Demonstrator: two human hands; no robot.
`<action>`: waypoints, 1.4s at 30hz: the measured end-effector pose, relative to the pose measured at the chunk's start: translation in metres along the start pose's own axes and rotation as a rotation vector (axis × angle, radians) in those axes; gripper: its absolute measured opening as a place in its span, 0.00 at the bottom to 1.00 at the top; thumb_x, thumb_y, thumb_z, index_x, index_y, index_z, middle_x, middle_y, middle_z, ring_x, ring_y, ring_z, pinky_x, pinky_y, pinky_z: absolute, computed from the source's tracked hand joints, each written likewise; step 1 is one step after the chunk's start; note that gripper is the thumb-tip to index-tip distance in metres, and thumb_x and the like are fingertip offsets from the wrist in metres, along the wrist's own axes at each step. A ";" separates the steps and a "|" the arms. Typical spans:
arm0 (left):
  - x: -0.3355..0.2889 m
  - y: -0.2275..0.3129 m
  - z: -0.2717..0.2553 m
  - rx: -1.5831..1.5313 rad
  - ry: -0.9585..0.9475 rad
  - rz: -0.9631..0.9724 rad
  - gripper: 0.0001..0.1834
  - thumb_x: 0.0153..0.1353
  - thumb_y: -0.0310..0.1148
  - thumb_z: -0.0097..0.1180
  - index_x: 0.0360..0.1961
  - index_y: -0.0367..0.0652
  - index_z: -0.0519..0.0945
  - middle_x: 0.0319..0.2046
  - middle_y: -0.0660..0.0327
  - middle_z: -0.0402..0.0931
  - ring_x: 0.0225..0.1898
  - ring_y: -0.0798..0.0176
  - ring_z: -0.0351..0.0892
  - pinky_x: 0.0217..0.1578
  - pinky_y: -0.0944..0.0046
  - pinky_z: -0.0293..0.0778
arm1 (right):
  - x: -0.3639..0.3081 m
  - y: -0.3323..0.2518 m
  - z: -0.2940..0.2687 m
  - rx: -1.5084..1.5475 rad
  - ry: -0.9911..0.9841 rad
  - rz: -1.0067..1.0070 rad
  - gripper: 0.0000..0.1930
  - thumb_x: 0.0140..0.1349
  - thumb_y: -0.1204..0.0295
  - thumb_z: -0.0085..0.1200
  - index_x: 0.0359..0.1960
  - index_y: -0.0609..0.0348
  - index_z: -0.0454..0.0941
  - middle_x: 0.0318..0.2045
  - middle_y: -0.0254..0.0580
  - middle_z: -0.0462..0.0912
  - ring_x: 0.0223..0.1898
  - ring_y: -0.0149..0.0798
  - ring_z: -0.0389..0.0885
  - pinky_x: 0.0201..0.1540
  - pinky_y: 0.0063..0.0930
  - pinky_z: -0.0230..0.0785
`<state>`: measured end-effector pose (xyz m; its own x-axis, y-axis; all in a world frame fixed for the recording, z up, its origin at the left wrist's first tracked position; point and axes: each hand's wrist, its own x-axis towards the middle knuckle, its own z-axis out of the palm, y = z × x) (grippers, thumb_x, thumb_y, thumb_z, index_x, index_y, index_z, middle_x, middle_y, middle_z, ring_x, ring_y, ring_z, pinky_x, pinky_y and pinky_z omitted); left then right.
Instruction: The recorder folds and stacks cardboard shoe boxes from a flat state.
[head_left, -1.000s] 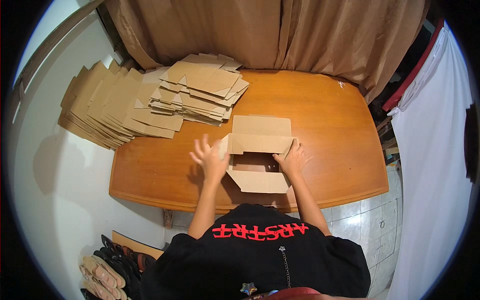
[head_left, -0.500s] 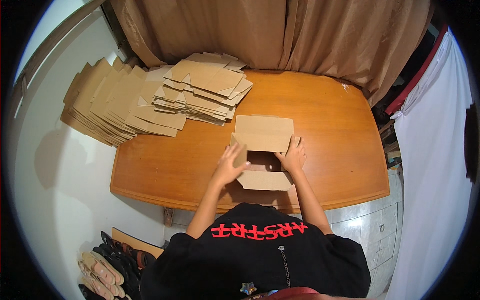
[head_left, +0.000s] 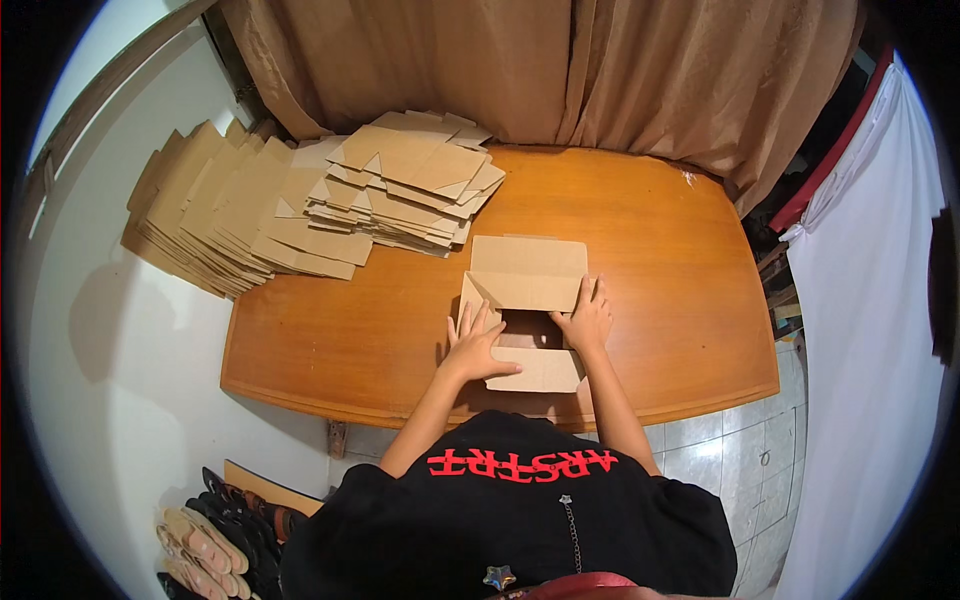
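A brown cardboard box (head_left: 530, 265) stands on the table in front of me, its top gaping and its far and near flaps spread outward. My left hand (head_left: 474, 346) lies with fingers spread over the left side flap, its thumb stretched across the near flap (head_left: 540, 372). At the right side of the box, my right hand (head_left: 588, 317) presses on the right flap, thumb at the opening and fingers pointing away from me. The dark inside shows between the two hands; the right flap is mostly hidden under my right hand.
Flattened cardboard boxes lie in a neat stack (head_left: 410, 180) and a fanned row (head_left: 220, 215) on the far left of the wooden table (head_left: 660, 240). Brown curtains (head_left: 430, 70) hang behind. A white cloth (head_left: 860, 300) hangs at right; several shoes (head_left: 215, 540) sit at lower left.
My left hand has moved slightly nearer to me and down onto the left flap, which is now folded further in. My right hand stays almost in place.
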<state>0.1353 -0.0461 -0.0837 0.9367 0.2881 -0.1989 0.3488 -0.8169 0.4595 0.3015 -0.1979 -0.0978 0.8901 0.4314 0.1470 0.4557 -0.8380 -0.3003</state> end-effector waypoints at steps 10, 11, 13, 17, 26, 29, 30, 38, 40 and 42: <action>-0.017 -0.018 -0.023 -0.062 -0.229 0.002 0.58 0.13 0.42 0.75 0.59 0.59 0.67 0.67 0.51 0.20 0.66 0.39 0.15 0.60 0.34 0.32 | 0.014 0.019 0.015 0.286 0.002 -0.003 0.42 0.46 0.48 0.55 0.63 0.48 0.56 0.64 0.51 0.49 0.53 0.58 0.64 0.49 0.48 0.64; -0.016 -0.023 -0.015 -0.065 -0.228 -0.005 0.58 0.13 0.42 0.75 0.59 0.59 0.67 0.67 0.51 0.20 0.66 0.39 0.15 0.60 0.34 0.32 | 0.013 0.010 0.006 0.236 -0.043 0.033 0.40 0.47 0.49 0.56 0.63 0.45 0.56 0.64 0.50 0.49 0.52 0.58 0.64 0.48 0.49 0.65; -0.010 -0.031 -0.002 -0.111 -0.093 0.021 0.54 0.18 0.38 0.75 0.58 0.57 0.68 0.67 0.50 0.21 0.67 0.41 0.20 0.62 0.38 0.39 | 0.011 0.001 -0.004 0.185 -0.087 0.070 0.39 0.47 0.50 0.57 0.62 0.43 0.57 0.64 0.49 0.49 0.52 0.59 0.65 0.47 0.50 0.67; -0.003 -0.034 -0.001 -0.150 -0.046 0.019 0.53 0.20 0.35 0.74 0.58 0.53 0.68 0.67 0.47 0.23 0.68 0.43 0.25 0.63 0.46 0.44 | 0.009 -0.004 -0.008 0.143 -0.103 0.116 0.40 0.46 0.53 0.60 0.62 0.42 0.57 0.64 0.48 0.49 0.50 0.60 0.66 0.44 0.49 0.69; 0.004 -0.042 -0.030 -0.229 -0.242 0.061 0.48 0.26 0.30 0.71 0.58 0.49 0.68 0.65 0.43 0.17 0.68 0.45 0.31 0.63 0.56 0.50 | 0.005 -0.004 0.001 0.027 -0.029 0.099 0.40 0.45 0.50 0.60 0.60 0.44 0.57 0.62 0.47 0.51 0.48 0.61 0.67 0.40 0.53 0.69; 0.012 -0.051 -0.033 -0.623 -0.273 0.053 0.48 0.31 0.35 0.69 0.60 0.51 0.63 0.65 0.42 0.23 0.67 0.43 0.35 0.62 0.55 0.52 | 0.009 -0.004 0.001 0.018 -0.040 0.104 0.41 0.44 0.49 0.60 0.60 0.44 0.57 0.62 0.47 0.52 0.48 0.61 0.67 0.39 0.53 0.70; 0.018 -0.050 -0.028 -0.620 -0.119 0.003 0.50 0.33 0.37 0.68 0.62 0.49 0.58 0.65 0.42 0.27 0.67 0.42 0.38 0.61 0.54 0.53 | 0.010 -0.004 0.002 0.021 -0.046 0.109 0.41 0.43 0.49 0.60 0.60 0.45 0.56 0.62 0.47 0.52 0.48 0.61 0.67 0.39 0.53 0.70; 0.047 0.015 -0.014 -0.035 0.090 -0.445 0.62 0.36 0.43 0.70 0.65 0.44 0.40 0.63 0.43 0.41 0.57 0.39 0.60 0.53 0.50 0.64 | 0.006 -0.001 -0.002 0.032 -0.031 0.008 0.46 0.39 0.48 0.63 0.61 0.47 0.55 0.63 0.47 0.50 0.47 0.60 0.67 0.38 0.53 0.70; 0.051 0.016 -0.009 0.133 0.132 -0.516 0.64 0.34 0.45 0.72 0.66 0.44 0.40 0.63 0.44 0.42 0.56 0.41 0.60 0.50 0.48 0.66 | 0.005 -0.004 -0.003 0.019 -0.038 0.010 0.47 0.38 0.49 0.64 0.61 0.47 0.55 0.63 0.47 0.50 0.46 0.60 0.67 0.37 0.53 0.70; 0.049 0.019 -0.008 0.117 0.128 -0.516 0.64 0.34 0.44 0.72 0.66 0.44 0.39 0.63 0.44 0.43 0.56 0.41 0.60 0.50 0.48 0.66 | 0.003 -0.004 -0.001 -0.035 -0.013 0.000 0.48 0.37 0.50 0.66 0.61 0.48 0.55 0.63 0.47 0.52 0.46 0.60 0.67 0.37 0.52 0.70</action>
<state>0.1881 -0.0433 -0.0785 0.6432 0.7192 -0.2627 0.7657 -0.6010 0.2292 0.3025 -0.1933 -0.0956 0.8902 0.4352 0.1350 0.4556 -0.8492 -0.2669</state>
